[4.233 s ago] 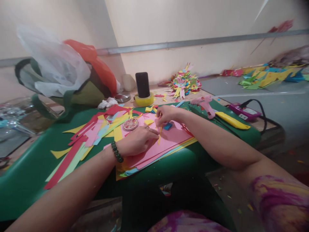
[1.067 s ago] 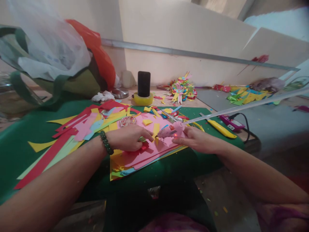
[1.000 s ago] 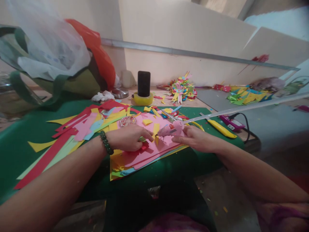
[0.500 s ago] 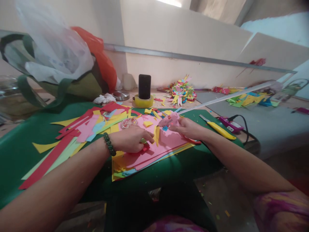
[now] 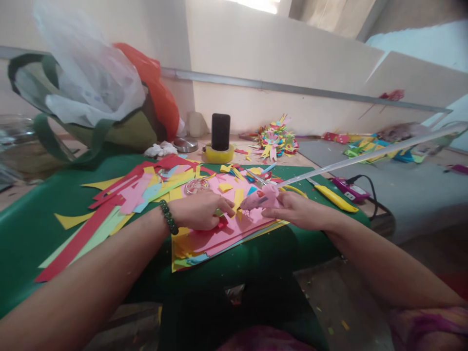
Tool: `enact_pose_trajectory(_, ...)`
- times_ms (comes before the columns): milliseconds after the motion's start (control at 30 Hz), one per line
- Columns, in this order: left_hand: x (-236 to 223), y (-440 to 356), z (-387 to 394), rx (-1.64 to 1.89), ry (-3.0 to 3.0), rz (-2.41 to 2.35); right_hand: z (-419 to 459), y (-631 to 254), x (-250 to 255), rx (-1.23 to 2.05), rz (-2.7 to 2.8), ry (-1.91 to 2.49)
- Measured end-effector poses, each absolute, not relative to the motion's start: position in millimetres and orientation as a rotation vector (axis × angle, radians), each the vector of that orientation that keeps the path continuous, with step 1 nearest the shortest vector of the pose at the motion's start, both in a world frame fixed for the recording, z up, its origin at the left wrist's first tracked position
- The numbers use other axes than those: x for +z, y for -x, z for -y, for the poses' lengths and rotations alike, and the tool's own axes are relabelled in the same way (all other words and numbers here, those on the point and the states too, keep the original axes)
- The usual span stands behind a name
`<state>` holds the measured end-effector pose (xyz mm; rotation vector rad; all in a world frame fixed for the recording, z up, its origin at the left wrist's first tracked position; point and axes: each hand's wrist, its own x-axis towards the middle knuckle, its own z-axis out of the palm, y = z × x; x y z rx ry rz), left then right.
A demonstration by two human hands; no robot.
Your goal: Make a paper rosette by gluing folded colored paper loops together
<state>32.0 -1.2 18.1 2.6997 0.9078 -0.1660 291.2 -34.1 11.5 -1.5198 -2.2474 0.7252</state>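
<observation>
My right hand [image 5: 298, 210] is wrapped round a pink hot glue gun [image 5: 259, 197]. A long, clear glue stick [image 5: 329, 168] juts from its back toward the upper right. Its nozzle points left, down by a yellow paper strip [image 5: 239, 196] close to my left fingertips. My left hand [image 5: 203, 209], with a green bead bracelet at the wrist, is closed on a small red and green paper piece [image 5: 221, 223], partly hidden under the fingers. Beneath both hands lies a stack of pink paper sheets [image 5: 204, 241] with yellow and blue edges showing.
Coloured paper strips [image 5: 78, 241] spread over the green mat [image 5: 22, 248] at left. A yellow-handled cutter [image 5: 334, 197] and a purple power socket [image 5: 351, 190] lie at right. Farther back stand a phone [image 5: 221, 131], a paper-flower bunch [image 5: 276, 139] and a large bag [image 5: 124, 131].
My right hand has brought the glue gun slightly lower, its nozzle now down beside the yellow strip. The glue stick has swung lower too. My left hand has hardly moved.
</observation>
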Motion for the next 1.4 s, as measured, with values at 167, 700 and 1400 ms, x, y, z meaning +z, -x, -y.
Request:
enact_pose_trajectory(167,23,-34,4,-0.207,-2.719,-0.904,14,-287,13,0.802,2.18,1.559)
enact_pose_trajectory(700,20,-32,4,-0.133,-2.699,-0.874,29,-291,14,0.818,2.259,1.532)
enact_pose_trajectory(1400,21,-30,4,-0.164,-2.693,-0.903,19,-341,31,0.282,1.699,1.606)
